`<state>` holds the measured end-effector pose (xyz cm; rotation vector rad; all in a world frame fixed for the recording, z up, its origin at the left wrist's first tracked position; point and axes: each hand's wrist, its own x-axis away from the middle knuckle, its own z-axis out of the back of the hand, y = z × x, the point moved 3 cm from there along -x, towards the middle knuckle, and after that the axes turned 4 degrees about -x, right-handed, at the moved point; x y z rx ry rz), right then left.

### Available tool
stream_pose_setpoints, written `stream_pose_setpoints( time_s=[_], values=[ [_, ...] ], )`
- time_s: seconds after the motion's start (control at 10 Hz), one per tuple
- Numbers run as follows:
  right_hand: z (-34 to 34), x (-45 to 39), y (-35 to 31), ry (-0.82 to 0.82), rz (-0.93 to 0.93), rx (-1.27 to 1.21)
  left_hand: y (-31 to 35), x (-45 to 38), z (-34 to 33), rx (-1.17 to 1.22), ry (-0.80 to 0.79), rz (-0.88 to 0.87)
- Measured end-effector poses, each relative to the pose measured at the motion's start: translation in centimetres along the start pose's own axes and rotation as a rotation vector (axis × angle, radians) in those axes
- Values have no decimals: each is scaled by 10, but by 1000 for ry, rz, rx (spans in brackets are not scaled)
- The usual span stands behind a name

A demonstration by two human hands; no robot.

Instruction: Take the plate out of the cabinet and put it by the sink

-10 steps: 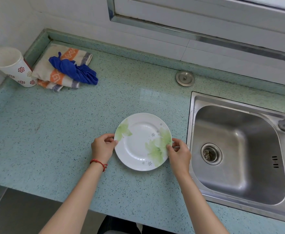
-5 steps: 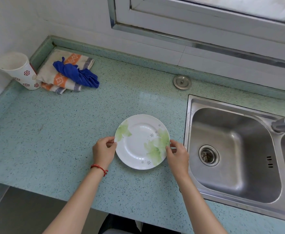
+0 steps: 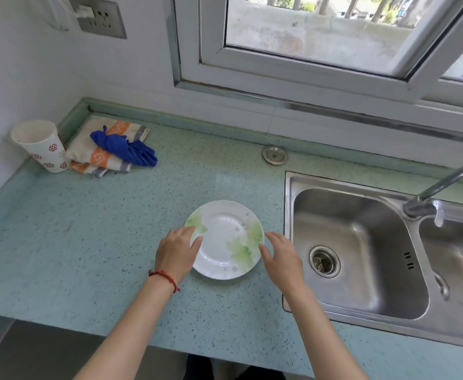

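A white plate (image 3: 224, 237) with green leaf prints lies flat on the speckled green countertop (image 3: 74, 229), just left of the steel sink (image 3: 361, 212). My left hand (image 3: 176, 252) rests at the plate's left rim with its fingers stretched out over the edge. At the right rim, my right hand (image 3: 281, 257) hovers with its fingers spread, between the plate and the sink's edge. Neither hand grips the plate. No cabinet is in view.
A patterned paper cup (image 3: 42, 146), a folded towel (image 3: 85, 154) and a blue cloth (image 3: 126, 148) sit in the back left corner. A round metal cap (image 3: 275, 154) lies behind the sink. The faucet (image 3: 444, 185) reaches over the basins. A window spans the wall above.
Both hands have loosened from the plate's rim and their fingers have spread. The plate stays in place on the counter. The view has tilted up, so the window shows.
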<state>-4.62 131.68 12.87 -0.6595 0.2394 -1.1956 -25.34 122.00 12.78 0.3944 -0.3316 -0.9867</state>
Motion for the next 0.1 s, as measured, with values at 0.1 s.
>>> stream_pose_setpoints(
  time_s=[0.1],
  values=[
    [5,5,-7,-4,24,60,6,0,4,-55,4,-83]
  ],
)
